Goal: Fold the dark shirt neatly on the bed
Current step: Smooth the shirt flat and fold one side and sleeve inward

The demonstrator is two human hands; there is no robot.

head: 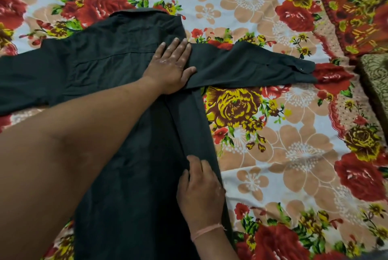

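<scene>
The dark shirt [117,55] lies back-up on the flowered bed sheet [283,154], collar at the far end. Its right side is folded inward, making a long straight edge down the right. One sleeve [252,66] stretches out to the right, its buttoned cuff near the sheet's red border. The other sleeve runs off to the left. My left hand [171,66] presses flat on the shoulder where the right sleeve begins, fingers straight. My right hand [201,186] rests on the folded edge lower down, fingers extended on the cloth; a pink thread circles that wrist.
A red and yellow patterned blanket [357,3] lies at the far right corner. A brown patterned cushion or cloth [375,79] sits at the right edge. Bare sheet spreads to the right of the shirt.
</scene>
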